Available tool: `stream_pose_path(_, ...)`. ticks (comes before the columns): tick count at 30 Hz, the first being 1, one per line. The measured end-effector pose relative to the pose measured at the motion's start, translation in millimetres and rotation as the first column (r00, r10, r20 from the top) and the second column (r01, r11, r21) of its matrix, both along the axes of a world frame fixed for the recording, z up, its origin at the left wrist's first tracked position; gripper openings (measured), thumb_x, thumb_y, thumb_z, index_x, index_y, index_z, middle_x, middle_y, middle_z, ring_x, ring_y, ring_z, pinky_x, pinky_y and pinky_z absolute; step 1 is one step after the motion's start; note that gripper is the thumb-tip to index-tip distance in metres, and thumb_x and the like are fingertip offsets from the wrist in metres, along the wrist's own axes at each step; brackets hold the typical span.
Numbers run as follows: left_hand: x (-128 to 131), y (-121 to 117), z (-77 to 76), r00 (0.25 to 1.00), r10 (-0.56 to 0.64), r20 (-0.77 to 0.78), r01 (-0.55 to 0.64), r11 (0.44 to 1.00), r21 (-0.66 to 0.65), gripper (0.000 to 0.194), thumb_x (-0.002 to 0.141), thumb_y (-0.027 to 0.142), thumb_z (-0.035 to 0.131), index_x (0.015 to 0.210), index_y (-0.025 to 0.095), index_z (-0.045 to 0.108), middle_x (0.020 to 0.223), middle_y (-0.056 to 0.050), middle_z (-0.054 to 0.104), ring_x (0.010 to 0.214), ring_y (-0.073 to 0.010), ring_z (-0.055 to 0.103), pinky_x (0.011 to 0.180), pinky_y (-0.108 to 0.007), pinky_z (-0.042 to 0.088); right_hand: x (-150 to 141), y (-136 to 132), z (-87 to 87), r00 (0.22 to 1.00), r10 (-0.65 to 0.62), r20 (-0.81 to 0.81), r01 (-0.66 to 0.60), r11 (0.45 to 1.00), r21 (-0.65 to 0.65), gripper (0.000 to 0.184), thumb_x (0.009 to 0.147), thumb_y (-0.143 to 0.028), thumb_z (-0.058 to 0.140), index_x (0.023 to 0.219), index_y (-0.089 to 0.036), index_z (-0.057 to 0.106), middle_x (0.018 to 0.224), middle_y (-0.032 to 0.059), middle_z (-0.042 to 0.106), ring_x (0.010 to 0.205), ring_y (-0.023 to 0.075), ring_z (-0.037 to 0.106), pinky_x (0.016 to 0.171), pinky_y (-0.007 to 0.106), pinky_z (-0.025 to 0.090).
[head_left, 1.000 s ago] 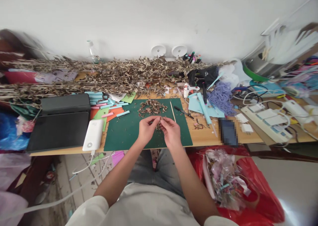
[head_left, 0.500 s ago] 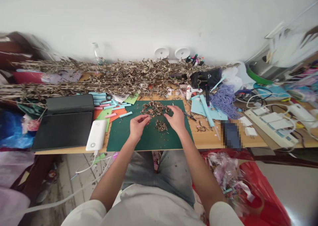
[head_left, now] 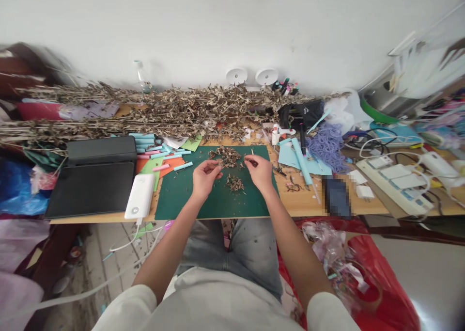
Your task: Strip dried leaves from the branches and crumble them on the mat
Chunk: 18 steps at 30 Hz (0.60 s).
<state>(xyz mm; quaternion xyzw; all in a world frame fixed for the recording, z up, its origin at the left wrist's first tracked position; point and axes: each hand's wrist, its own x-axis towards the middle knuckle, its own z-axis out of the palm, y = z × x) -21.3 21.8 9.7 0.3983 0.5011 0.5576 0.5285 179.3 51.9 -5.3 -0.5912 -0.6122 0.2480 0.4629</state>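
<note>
On the green cutting mat [head_left: 181, 200] lie two heaps of dried leaves: a larger pile [head_left: 228, 155] toward the back and a smaller pile [head_left: 235, 182] nearer to me. My left hand [head_left: 206, 177] hovers at the left of the heaps, thumb and fingers pinched together; anything between them is too small to make out. Across from it, my right hand [head_left: 258, 170] is beside the right edge of the larger pile. Its fingertips are also pinched, and what they hold is hidden. Small leaf crumbs are scattered over the mat.
Bundles of dried stems [head_left: 181, 108] run along the back. At left are a black tablet case [head_left: 94, 188], a white power bank [head_left: 140, 196] and blue paper rolls [head_left: 144, 141]. At right lie a glue gun [head_left: 280, 134], purple cord [head_left: 327, 147], a blurred phone [head_left: 337, 196] and a power strip [head_left: 395, 188].
My right hand's spread fingers have closed into a pinch near the larger pile. The left hand stays pinched and has shifted slightly right and turned.
</note>
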Motion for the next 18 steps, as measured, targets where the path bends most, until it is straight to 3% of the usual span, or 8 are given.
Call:
stream_pose_path(3,7,9,1.1,0.999,-0.001,-0.044,0.003,0.999,0.039,0.032,0.066,0.036,0.077,0.086,0.016,0.063,0.069,-0.001,0.067,0.058,-0.0128,0.064,0.058,-0.026,0.054,-6,-15,18.6,0.972,-0.019,-0.235,0.015,1.000,-0.017,0.018,0.076,-0.030,0.067,0.091,-0.022,0.072,0.086,0.0047,0.072,0.078,0.0208,0.066,0.076,0.035,0.052)
stream_pose_path(7,18,14,8.2,0.997,-0.047,-0.059,0.049,0.998,0.038,0.031,0.066,0.036,0.076,0.087,0.017,0.064,0.070,-0.001,0.068,0.059,-0.0140,0.064,0.058,-0.026,0.055,-22,-38,43.5,0.912,0.155,-0.380,-0.194,0.979,-0.066,0.014,0.073,-0.031,0.072,0.085,-0.023,0.073,0.082,0.0034,0.072,0.075,0.0198,0.066,0.073,0.033,0.053)
stream_pose_path(13,25,-2,15.8,0.991,-0.105,0.081,0.111,0.992,-0.064,0.036,0.063,0.038,0.079,0.089,0.016,0.069,0.075,-0.002,0.070,0.068,-0.0150,0.065,0.061,-0.027,0.058,-34,-50,46.4,0.915,0.244,-0.322,-0.265,0.964,-0.025,0.012,0.078,-0.032,0.069,0.085,-0.027,0.077,0.090,0.0037,0.072,0.082,0.0205,0.066,0.074,0.033,0.052)
stream_pose_path(18,16,-12,16.3,0.960,-0.222,0.172,0.242,0.964,-0.106,0.036,0.066,0.043,0.078,0.088,0.014,0.073,0.083,-0.006,0.071,0.074,-0.0166,0.066,0.065,-0.030,0.060,-32,-52,42.7,0.949,0.264,-0.173,-0.271,0.962,-0.018,0.009,0.078,-0.027,0.068,0.082,-0.027,0.077,0.087,0.0035,0.066,0.076,0.0180,0.063,0.070,0.032,0.051)
